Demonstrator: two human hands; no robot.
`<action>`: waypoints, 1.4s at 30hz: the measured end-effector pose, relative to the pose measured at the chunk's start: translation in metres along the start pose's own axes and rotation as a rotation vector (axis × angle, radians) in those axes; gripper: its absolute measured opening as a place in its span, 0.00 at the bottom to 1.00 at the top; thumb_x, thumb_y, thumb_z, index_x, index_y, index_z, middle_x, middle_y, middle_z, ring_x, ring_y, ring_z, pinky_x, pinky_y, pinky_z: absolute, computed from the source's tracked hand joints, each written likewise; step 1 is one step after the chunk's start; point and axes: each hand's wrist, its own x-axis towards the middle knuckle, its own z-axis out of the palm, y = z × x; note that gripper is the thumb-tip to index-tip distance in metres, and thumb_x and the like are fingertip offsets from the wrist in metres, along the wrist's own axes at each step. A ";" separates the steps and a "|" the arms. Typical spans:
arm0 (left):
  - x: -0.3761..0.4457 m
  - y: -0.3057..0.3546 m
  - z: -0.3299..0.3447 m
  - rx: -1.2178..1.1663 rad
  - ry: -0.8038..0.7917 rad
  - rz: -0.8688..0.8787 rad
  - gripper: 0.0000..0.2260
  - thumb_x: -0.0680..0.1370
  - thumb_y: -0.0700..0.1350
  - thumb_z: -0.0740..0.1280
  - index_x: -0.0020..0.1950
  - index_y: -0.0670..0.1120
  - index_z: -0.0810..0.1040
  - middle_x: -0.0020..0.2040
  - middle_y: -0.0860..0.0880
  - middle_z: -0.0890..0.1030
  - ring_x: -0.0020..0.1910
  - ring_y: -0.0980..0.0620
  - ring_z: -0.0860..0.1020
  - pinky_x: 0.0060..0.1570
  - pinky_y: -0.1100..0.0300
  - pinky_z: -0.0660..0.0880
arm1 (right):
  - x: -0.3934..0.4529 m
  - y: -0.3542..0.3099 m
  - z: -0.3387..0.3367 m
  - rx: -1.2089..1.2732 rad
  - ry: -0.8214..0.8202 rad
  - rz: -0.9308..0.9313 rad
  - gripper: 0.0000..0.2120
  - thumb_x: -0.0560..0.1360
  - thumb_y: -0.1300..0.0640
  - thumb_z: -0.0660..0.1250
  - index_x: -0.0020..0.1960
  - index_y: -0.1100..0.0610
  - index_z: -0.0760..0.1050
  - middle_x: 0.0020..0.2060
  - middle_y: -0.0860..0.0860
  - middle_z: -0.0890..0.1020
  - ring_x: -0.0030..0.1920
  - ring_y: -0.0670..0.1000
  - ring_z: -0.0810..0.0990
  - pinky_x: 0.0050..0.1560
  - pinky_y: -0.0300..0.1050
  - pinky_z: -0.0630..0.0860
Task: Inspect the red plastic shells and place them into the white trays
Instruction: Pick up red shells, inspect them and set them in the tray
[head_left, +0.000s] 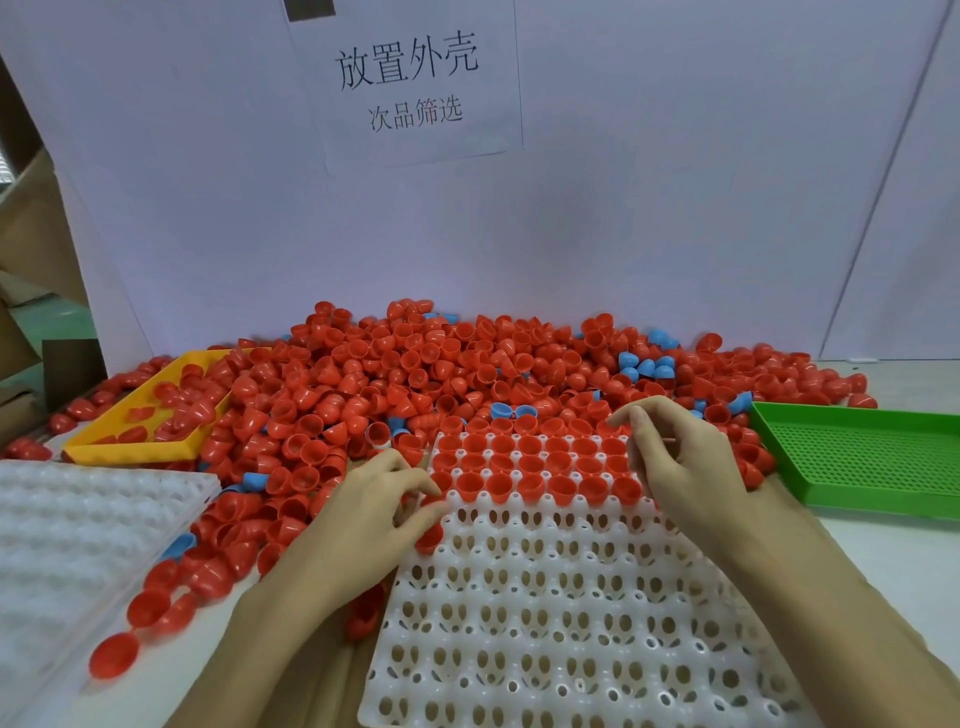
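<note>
L hand (382, 512) sits at the left edge of the white tray (587, 613), fingers curled round a red shell (430, 538) that's right at the first open cup of the next row; a 2nd bit of red shows between the fingers, can't tell if it's another shell. R hand (680, 462) hovers over the far right of the tray, thumb + forefinger nearly pinched, a thin reddish sliver by the forefinger – can't tell if it's holding anything. Three far rows of the tray are filled w/ shells (530, 467) open side up, the rest of the cups are empty. Beyond + left: big loose pile of red shells (405, 369) on the counter w/ a few blue shells (647, 364) mixed in, yellow tray (150, 410) far left w/ some reds in it, green tray (862, 457) right, a 2nd white tray (88, 525) near left. Risks, as I judge: shell tips or lands rim-down if dropped short of its cup; wrist could knock pile shells onto the tray; a blue one could get grabbed by mistake. Hidden: held shell mostly under the fingers, so defects not checkable; tray's near edge cut off; forearms cover part of the tray + pile
</note>
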 end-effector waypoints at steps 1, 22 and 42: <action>0.006 0.000 -0.002 -0.029 0.021 -0.017 0.09 0.82 0.57 0.66 0.53 0.56 0.84 0.49 0.60 0.77 0.43 0.60 0.78 0.47 0.65 0.76 | 0.000 0.000 0.000 0.001 -0.002 -0.001 0.11 0.86 0.56 0.61 0.50 0.47 0.80 0.31 0.51 0.79 0.27 0.47 0.74 0.28 0.40 0.72; 0.034 -0.001 0.009 -0.150 0.462 0.102 0.02 0.79 0.41 0.74 0.50 0.47 0.84 0.45 0.57 0.81 0.45 0.59 0.81 0.47 0.69 0.77 | 0.003 -0.021 -0.017 0.500 -0.353 0.388 0.12 0.83 0.50 0.65 0.55 0.52 0.86 0.38 0.53 0.80 0.32 0.47 0.74 0.30 0.36 0.71; 0.014 0.057 0.013 -0.500 0.258 0.390 0.10 0.71 0.47 0.82 0.48 0.46 0.86 0.55 0.54 0.84 0.58 0.51 0.83 0.58 0.59 0.79 | -0.012 -0.047 -0.008 0.416 -0.694 0.242 0.13 0.79 0.54 0.75 0.63 0.51 0.81 0.49 0.57 0.85 0.47 0.56 0.85 0.46 0.43 0.80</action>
